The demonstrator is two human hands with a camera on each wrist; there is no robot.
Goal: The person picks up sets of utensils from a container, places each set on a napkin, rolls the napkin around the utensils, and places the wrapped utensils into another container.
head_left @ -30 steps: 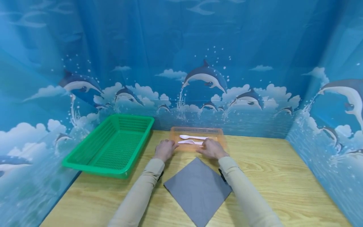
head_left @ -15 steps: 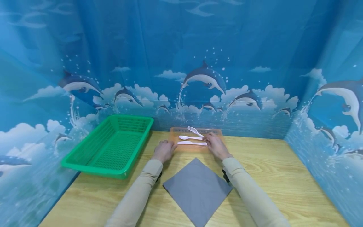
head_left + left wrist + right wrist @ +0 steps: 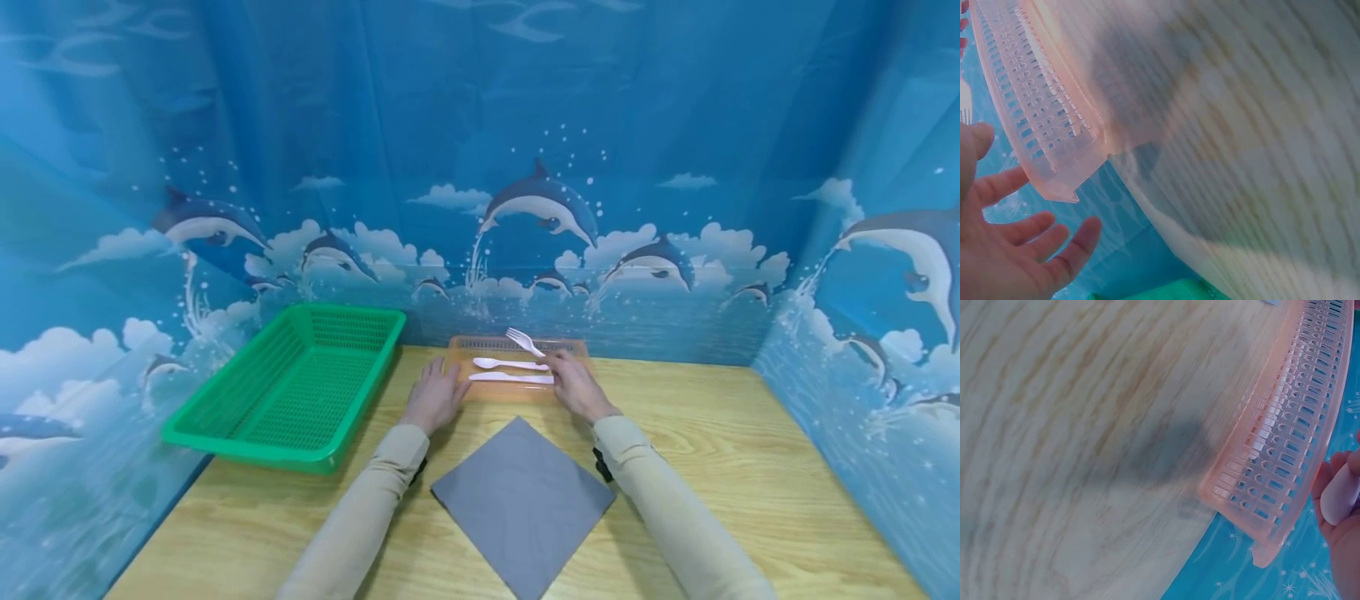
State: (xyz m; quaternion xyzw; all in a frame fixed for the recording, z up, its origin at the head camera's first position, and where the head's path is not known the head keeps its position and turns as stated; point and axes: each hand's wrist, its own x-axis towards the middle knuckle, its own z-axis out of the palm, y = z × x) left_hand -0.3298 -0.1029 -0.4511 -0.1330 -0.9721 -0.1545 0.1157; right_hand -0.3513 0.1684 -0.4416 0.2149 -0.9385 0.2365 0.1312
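Note:
An orange plastic basket [image 3: 459, 358] sits against the back wall in the head view. A white spoon [image 3: 491, 363] and a white knife [image 3: 498, 377] lie side by side in it. My right hand [image 3: 576, 388] pinches a white fork [image 3: 521, 338] by its handle, tines up and leaning left above the basket. In the right wrist view the rounded handle end of the fork [image 3: 1339, 499] pokes out of the hand. My left hand [image 3: 433, 397] is at the basket's left end; in the left wrist view its fingers [image 3: 1029, 228] are spread, one touching the basket rim.
A large green basket [image 3: 367, 400] stands at the left of the wooden table [image 3: 720, 467]. A grey cloth [image 3: 525, 500] lies flat between the forearms, one corner pointing at the orange basket. Blue dolphin-print sheets [image 3: 480, 125] hang around the back and sides.
My right hand has lifted the fork off the knife, tilted it upright and shifted it slightly right. The spoon and knife stay in the basket. The left hand's fingers have straightened out.

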